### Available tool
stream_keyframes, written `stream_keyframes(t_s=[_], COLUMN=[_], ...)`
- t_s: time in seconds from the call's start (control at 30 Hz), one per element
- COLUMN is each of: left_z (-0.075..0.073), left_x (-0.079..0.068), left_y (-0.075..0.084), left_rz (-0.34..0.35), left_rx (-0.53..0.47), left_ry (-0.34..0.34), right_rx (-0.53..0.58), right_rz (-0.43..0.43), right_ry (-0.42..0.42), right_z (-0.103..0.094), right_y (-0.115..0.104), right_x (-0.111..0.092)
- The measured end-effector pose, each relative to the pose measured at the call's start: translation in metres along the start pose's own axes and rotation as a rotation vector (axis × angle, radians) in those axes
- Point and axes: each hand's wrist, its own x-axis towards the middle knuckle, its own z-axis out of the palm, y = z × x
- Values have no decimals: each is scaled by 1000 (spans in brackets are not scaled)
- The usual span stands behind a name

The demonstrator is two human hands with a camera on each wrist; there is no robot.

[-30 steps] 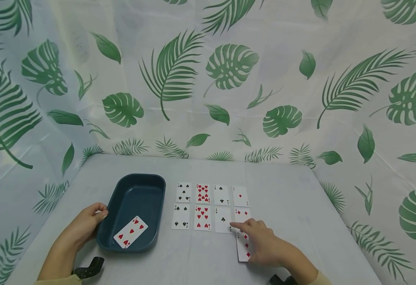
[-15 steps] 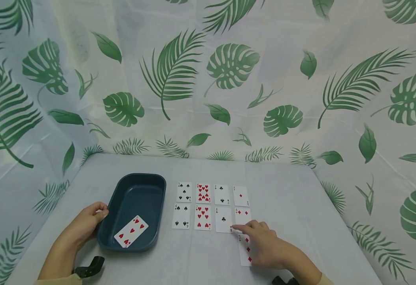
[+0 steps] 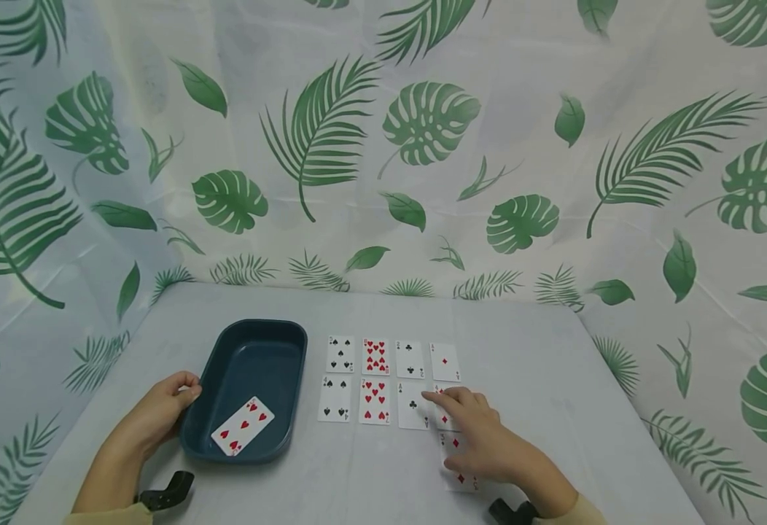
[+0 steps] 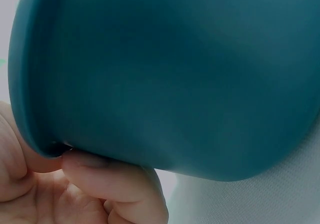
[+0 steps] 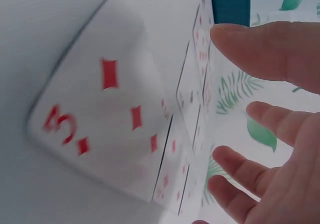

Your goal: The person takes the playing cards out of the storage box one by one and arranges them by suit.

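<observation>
On the left, my left hand (image 3: 160,415) pinches the rim of a dark teal tray (image 3: 255,368). In the left wrist view, its thumb and fingers (image 4: 117,186) grip the tray's lip from both sides. A hearts playing card (image 3: 242,426) lies slanted inside the tray. My right hand (image 3: 485,437) hovers with spread fingers over the three of diamonds (image 5: 125,99), which lies flat at the near end of the rightmost column. Nothing is between its fingers in the right wrist view. It partly covers the diamonds card (image 3: 445,419) behind.
Two rows of face-up cards stand right of the tray, among them the five of spades (image 3: 340,355), seven of hearts (image 3: 375,401), two of clubs (image 3: 409,359), ace of clubs (image 3: 410,408) and ace of diamonds (image 3: 445,362). Leaf-printed cloth (image 3: 383,146) walls the white table.
The three of diamonds has slid slightly nearer and to the right. My right hand has since come away from it, its fingers spreading. The left hand and tray stay put.
</observation>
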Motion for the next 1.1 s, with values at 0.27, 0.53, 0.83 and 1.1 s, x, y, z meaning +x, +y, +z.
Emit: stream_keyframes(t_s=[0.27, 0.53, 0.83, 1.1], left_z=[1, 0, 0, 0], left_x=[0, -1, -1, 0], left_y=[-1, -2, -1, -1], left_rz=[10, 18, 24, 16], left_rx=[-1, 0, 8, 7], left_ry=[1, -4, -1, -3], right_rx=[21, 66, 102, 154], right_rz=[-62, -78, -162, -196], right_ry=[34, 35, 34, 11], right_z=[5, 13, 22, 31], right_y=[-12, -34, -61, -87], right_x=[16, 34, 49, 57])
